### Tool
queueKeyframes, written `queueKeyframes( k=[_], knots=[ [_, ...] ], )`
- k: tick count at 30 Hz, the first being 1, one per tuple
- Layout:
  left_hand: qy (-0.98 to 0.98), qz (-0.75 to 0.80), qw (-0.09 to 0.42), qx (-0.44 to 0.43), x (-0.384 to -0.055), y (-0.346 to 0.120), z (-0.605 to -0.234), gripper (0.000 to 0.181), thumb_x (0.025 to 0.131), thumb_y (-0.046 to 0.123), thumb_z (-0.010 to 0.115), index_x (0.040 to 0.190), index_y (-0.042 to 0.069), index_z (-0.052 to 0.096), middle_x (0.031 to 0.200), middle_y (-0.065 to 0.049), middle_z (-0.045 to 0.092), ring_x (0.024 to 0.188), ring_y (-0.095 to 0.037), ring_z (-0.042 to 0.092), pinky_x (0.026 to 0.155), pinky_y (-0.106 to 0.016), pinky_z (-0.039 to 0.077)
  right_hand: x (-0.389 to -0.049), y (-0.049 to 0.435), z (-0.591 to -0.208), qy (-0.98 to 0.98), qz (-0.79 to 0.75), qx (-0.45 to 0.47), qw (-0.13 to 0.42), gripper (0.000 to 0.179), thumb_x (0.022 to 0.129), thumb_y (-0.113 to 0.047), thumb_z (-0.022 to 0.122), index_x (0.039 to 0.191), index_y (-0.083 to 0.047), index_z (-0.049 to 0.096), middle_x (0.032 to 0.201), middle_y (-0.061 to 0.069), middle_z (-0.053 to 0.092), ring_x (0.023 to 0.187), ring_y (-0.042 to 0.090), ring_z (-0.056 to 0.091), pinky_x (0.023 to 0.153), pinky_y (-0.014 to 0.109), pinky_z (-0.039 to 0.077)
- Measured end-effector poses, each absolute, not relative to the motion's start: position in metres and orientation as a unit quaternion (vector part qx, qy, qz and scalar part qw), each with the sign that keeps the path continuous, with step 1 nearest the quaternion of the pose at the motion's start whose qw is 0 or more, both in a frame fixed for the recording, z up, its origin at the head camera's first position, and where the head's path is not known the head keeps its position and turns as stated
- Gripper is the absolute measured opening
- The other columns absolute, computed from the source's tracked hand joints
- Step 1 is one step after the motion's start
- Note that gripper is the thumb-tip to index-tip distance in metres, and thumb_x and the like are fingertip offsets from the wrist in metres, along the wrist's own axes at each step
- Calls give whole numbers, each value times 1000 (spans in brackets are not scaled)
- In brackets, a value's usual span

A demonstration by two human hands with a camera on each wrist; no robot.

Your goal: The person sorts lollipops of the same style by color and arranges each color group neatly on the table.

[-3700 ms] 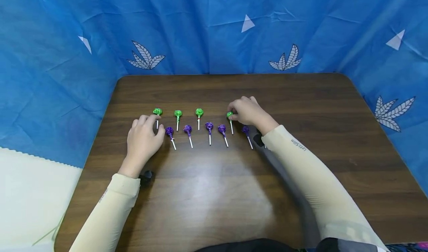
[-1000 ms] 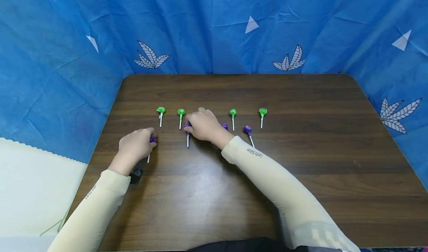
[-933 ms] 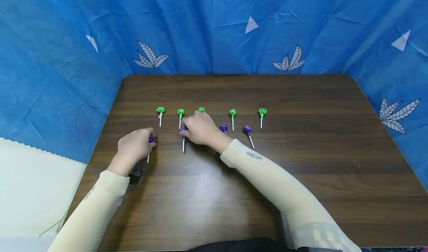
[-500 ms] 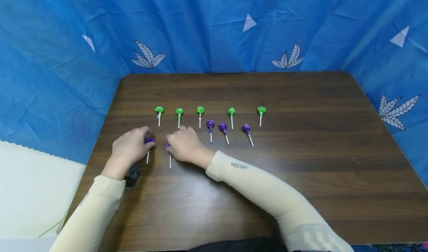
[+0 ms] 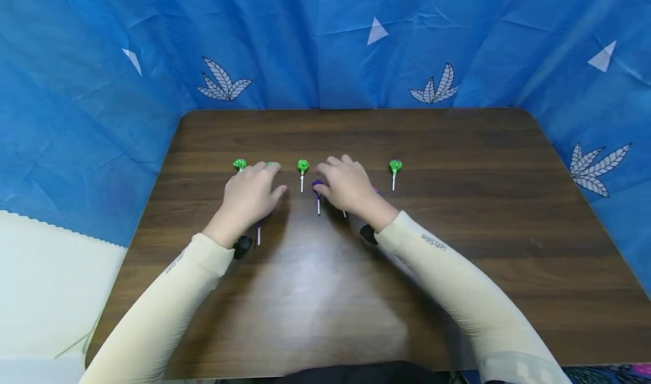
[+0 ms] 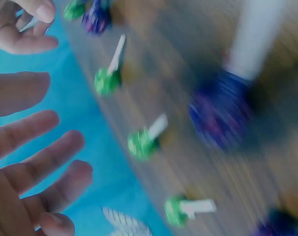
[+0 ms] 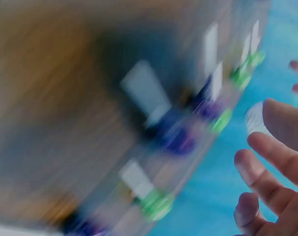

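Note:
Both hands are held above two rows of wrapped lollipops. My left hand [image 5: 251, 196], fingers spread, hovers over the left end of the rows. Below it, a purple lollipop [image 5: 259, 234] shows mostly its white stick; the other left purple one is hidden in the head view. My right hand [image 5: 350, 187] is also spread and holds nothing, its thumb overlapping the head of another purple lollipop [image 5: 319, 202]. Green lollipops form the far row: one at the left [image 5: 240, 163], a middle green lollipop [image 5: 303, 168] and a right-hand green lollipop [image 5: 395, 169].
The lollipops lie on a brown wooden table [image 5: 483, 214] with rounded far corners. A blue cloth [image 5: 346, 73] printed with leaves and triangles hangs behind and beside it. Dark wrist cameras [image 5: 242, 247] sit under the wrists.
Both hands have let go of the purple lollipops they held at the left. The left hand has moved up and right, the right hand right and away. Earlier, purple lollipops were shifted left and nearer.

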State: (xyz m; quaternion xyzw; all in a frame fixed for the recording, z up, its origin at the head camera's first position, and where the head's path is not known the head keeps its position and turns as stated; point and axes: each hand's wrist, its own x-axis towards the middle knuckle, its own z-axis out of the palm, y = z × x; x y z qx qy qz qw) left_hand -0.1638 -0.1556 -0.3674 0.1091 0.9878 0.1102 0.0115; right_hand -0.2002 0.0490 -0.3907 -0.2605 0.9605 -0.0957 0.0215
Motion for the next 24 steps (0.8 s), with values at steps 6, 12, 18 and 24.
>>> queueKeyframes(
  k=[6, 12, 18, 24],
  knots=[
    [983, 89, 81, 140, -189, -117, -378, 45, 95, 36, 65, 132, 12, 59, 118, -12, 67, 101, -33, 67, 76, -51, 56, -208, 77, -405, 965, -60, -248, 59, 43, 93, -40, 68, 131, -20, 64, 125, 5, 65, 101, 30, 54, 80, 45, 47],
    [980, 55, 125, 143, -204, -93, -382, 28, 97, 36, 63, 109, 12, 63, 95, -7, 67, 89, -30, 67, 69, -48, 54, -205, 77, -418, 966, -65, -248, 38, 28, 93, -38, 69, 113, -20, 71, 110, 2, 71, 94, 28, 55, 73, 42, 46],
    [981, 38, 138, 134, -210, -78, -385, 22, 97, 34, 63, 97, 12, 64, 95, -6, 68, 95, -30, 67, 82, -53, 53, -203, 79, -419, 968, -79, -233, 40, 25, 93, -38, 69, 108, -19, 71, 105, 1, 70, 92, 27, 54, 72, 41, 45],
    [978, 21, 152, 141, -210, -72, -390, 25, 96, 34, 64, 107, 12, 63, 100, -6, 71, 95, -29, 67, 91, -53, 50, -204, 83, -419, 969, -87, -225, 43, 24, 93, -39, 69, 106, -20, 71, 104, -1, 70, 91, 26, 53, 73, 40, 45]
  ],
)
